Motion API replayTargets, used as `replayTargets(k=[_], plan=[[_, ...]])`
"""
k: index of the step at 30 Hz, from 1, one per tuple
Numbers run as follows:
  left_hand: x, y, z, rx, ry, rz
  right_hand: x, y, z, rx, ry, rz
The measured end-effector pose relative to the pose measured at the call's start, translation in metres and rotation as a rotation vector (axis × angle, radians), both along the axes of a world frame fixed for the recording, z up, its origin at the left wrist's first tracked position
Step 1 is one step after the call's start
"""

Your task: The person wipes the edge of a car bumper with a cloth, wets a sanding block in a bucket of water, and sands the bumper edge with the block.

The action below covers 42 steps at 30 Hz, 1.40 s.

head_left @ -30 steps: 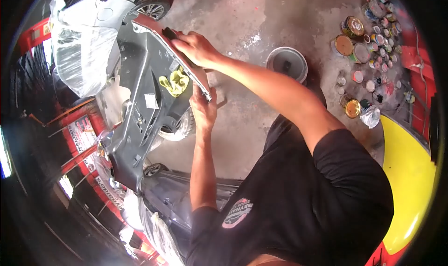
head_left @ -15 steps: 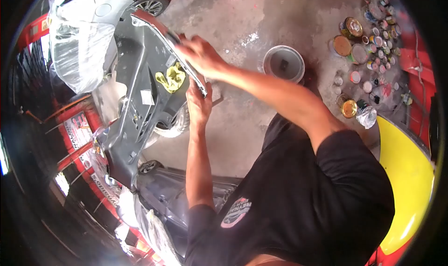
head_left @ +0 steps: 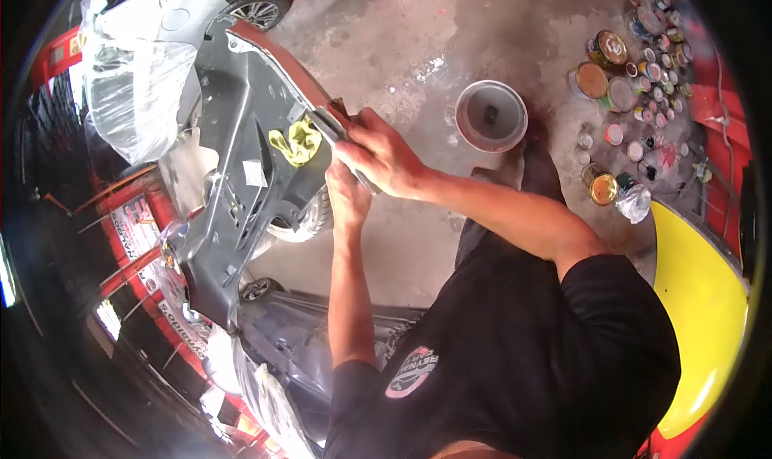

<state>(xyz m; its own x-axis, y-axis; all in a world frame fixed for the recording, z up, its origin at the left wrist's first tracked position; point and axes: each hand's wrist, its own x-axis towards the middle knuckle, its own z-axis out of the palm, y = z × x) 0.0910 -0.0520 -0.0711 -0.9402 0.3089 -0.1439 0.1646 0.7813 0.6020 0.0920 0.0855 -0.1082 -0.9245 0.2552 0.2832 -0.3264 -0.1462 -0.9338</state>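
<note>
A long narrow trim strip (head_left: 283, 63), reddish-brown on its face with a pale edge, slants across the upper middle. My left hand (head_left: 348, 193) is closed around its lower end, which is largely hidden by the fingers. Just above it, my right hand (head_left: 386, 155) is closed on a dark flat block (head_left: 328, 126) lying against the strip; its exact kind is unclear. Behind the strip is a large dark grey bumper cover (head_left: 233, 149). On that lies a crumpled yellow-green cloth (head_left: 297, 143), close to the hands.
A bucket (head_left: 490, 141) with grey liquid stands on the concrete floor (head_left: 402, 250). Several paint cans (head_left: 591, 81) crowd the upper right. A yellow panel (head_left: 698, 314) is at the right edge. Plastic sheeting (head_left: 141, 89) covers a car part at upper left.
My right hand has moved down along the strip, toward my left hand, with the dark block. My left hand has shifted slightly down and right. The cloth and bumper cover stay put.
</note>
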Motion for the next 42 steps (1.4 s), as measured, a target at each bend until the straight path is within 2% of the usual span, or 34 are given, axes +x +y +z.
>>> replayTargets(k=[2,4,6,8,9,10,12,13,14,16,18,19,20,22,24,26,28,29,30,31,34,36,38,40,42], plan=[[-0.001,0.002,-0.005,0.005,0.069,-0.036,-0.019,0.007,-0.001,0.024,-0.018,0.047],[0.000,0.011,-0.005,0.020,0.102,0.051,-0.095,-0.003,-0.030,0.083,-0.083,0.076],[-0.001,0.010,-0.005,0.017,0.155,-0.011,-0.136,-0.005,-0.033,-0.034,-0.135,0.091],[-0.003,0.011,-0.003,0.022,0.026,0.064,-0.112,-0.002,-0.027,0.073,-0.172,0.053],[-0.004,0.012,-0.005,0.124,0.011,0.083,-0.074,0.006,-0.014,0.086,-0.123,0.094],[-0.009,0.001,-0.014,0.060,0.071,0.026,-0.041,0.016,0.000,0.101,-0.067,0.138],[-0.006,0.008,-0.004,-0.050,0.107,-0.028,-0.015,-0.002,-0.013,-0.042,-0.036,0.014],[-0.003,0.015,-0.001,-0.060,0.103,0.029,-0.025,0.004,-0.016,0.000,0.014,0.069],[-0.003,0.009,-0.003,-0.037,0.019,0.042,-0.046,0.005,-0.017,0.027,-0.098,0.081],[0.002,0.021,0.000,-0.003,0.091,0.042,-0.120,-0.007,-0.040,0.071,-0.169,-0.019],[0.005,0.014,0.001,-0.029,0.055,0.044,-0.142,0.008,-0.030,-0.044,-0.248,0.207],[0.003,0.012,-0.001,-0.011,0.070,0.026,-0.136,0.004,-0.033,0.028,-0.226,0.172],[0.001,0.011,-0.004,0.017,0.090,0.015,-0.112,-0.006,-0.033,0.067,-0.209,0.033],[0.000,0.019,0.004,0.044,0.096,0.029,-0.040,0.008,-0.010,0.036,-0.139,0.128],[-0.001,0.005,-0.005,-0.044,0.040,0.018,-0.003,0.001,-0.006,-0.048,-0.037,0.019],[0.001,0.014,-0.005,-0.021,0.109,0.056,-0.029,0.009,-0.007,0.047,-0.059,0.068],[0.001,0.015,-0.002,0.016,0.051,0.093,-0.105,-0.013,-0.051,0.277,0.010,0.014],[0.002,0.011,-0.005,-0.005,-0.014,0.119,-0.118,-0.006,-0.043,0.095,-0.082,0.093],[0.005,0.021,0.003,0.077,0.028,0.102,-0.128,0.001,-0.030,-0.086,-0.166,0.162],[0.003,0.015,0.005,0.051,0.069,0.048,-0.115,-0.001,-0.025,0.100,-0.146,0.028],[0.003,0.015,0.007,0.055,0.094,0.020,-0.027,0.004,-0.004,0.056,-0.103,0.092],[0.001,0.007,0.000,0.023,0.090,0.025,-0.003,0.002,0.007,-0.035,0.045,-0.034],[0.000,0.012,-0.003,0.022,0.112,0.061,-0.028,0.005,0.002,0.080,-0.037,0.040],[0.002,0.014,0.000,0.019,0.036,0.095,-0.100,0.001,-0.022,0.195,-0.047,0.019],[0.003,0.016,0.004,0.071,0.025,0.061,-0.135,0.001,-0.024,0.000,-0.045,0.119]])
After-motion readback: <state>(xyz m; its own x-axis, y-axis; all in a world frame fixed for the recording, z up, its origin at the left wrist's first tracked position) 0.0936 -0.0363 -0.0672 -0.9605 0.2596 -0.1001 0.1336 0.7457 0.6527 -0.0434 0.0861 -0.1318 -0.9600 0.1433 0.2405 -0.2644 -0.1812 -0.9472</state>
